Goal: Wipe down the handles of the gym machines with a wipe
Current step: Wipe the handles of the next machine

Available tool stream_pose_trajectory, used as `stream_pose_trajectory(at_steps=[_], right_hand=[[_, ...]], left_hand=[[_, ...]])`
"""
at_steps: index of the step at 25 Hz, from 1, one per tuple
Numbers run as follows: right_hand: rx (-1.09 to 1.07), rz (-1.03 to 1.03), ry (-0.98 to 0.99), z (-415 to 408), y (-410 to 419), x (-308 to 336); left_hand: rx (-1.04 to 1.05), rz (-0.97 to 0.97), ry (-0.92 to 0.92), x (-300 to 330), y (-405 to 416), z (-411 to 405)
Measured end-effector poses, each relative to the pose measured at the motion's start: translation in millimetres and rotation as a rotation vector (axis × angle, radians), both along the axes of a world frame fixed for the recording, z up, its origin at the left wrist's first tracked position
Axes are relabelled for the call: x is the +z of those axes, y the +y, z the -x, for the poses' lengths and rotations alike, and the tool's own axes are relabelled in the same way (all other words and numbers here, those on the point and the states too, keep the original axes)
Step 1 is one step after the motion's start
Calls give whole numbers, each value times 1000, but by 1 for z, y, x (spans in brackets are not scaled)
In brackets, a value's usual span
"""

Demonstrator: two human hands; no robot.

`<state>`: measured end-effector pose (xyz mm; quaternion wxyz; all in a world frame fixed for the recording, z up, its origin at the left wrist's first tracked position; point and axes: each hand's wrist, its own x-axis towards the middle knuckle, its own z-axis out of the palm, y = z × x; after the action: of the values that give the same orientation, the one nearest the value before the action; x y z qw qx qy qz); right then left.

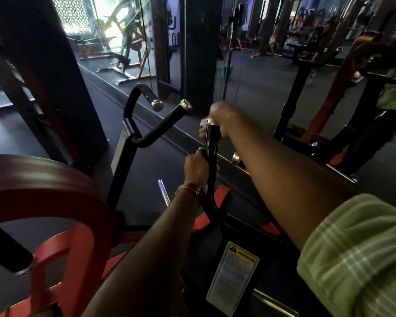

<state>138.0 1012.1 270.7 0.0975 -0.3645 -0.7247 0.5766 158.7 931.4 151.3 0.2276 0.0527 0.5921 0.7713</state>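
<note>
Your green plaid sleeve (357, 255) leads to the right hand (220, 121), pinching a thin white wipe (202, 122) atop the glossy black steel handle (211, 143); left hand (196, 167) grips below. Handle rigid, likely slick; wipe limp, so wrap it.

We count two bare hands, a left hand (197, 167) and a right hand (220, 121). We see one small white wipe (203, 122). We count three black handle bars with shiny silver end caps (210, 143) (169, 121) (144, 92), and one white warning sticker (232, 276).
</note>
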Motion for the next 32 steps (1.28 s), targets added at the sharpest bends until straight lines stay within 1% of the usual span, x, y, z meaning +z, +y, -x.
stream_pose_trajectory(at_steps=[1,2,3,4,6,7,8,9,10,11,12,14,16,18,19,21,23,27,29,30,32], right_hand=[[-81,112,72,-3,4,-5],[-151,160,141,-2,9,-12],[-185,114,197,-1,9,-20],[-195,-35,197,-4,2,-28],[-206,-508,181,-12,-18,-41],[-175,-662,213,-12,-22,-46],[-114,-810,191,-13,-26,-43],[-67,-826,173,-11,-27,-38],[-2,-807,94,-9,-23,-30],[11,-726,27,-4,-17,-26],[-17,-585,11,1,-11,-24],[-165,-226,133,4,-10,-31],[-348,-103,227,1,-22,-47],[-439,-195,169,-8,-38,-71],[-466,-253,174,-16,-47,-84],[-447,-258,236,-27,-62,-98],[-461,-243,264,-27,-61,-94],[-474,-346,331,-17,-46,-59],[-447,-346,315,-22,-51,-72],[-433,-306,306,-27,-55,-85],[-405,-248,293,-42,-61,-110]], left_hand=[[-2,-6,-3,-1,0,0],[-6,-14,-5,-1,0,0],[-8,-9,0,-1,0,1],[-10,-10,6,1,0,1],[-6,8,20,1,-1,2],[-5,16,24,1,-1,2],[-6,18,28,2,-2,2],[-13,22,25,2,-2,2],[-28,28,17,1,-3,2],[-42,35,10,0,-3,2],[-51,42,13,1,-4,2],[-60,87,48,-1,-7,3],[-74,149,110,-6,-12,-1],[-73,129,119,-17,-20,-9],[-69,123,123,-23,-23,-12],[-89,139,140,-30,-27,-14],[-97,138,161,-29,-29,-16],[-118,41,41,-16,-28,-27],[-101,46,47,-17,-30,-27],[-97,68,86,-20,-31,-24],[-125,193,194,-24,-32,-20]])
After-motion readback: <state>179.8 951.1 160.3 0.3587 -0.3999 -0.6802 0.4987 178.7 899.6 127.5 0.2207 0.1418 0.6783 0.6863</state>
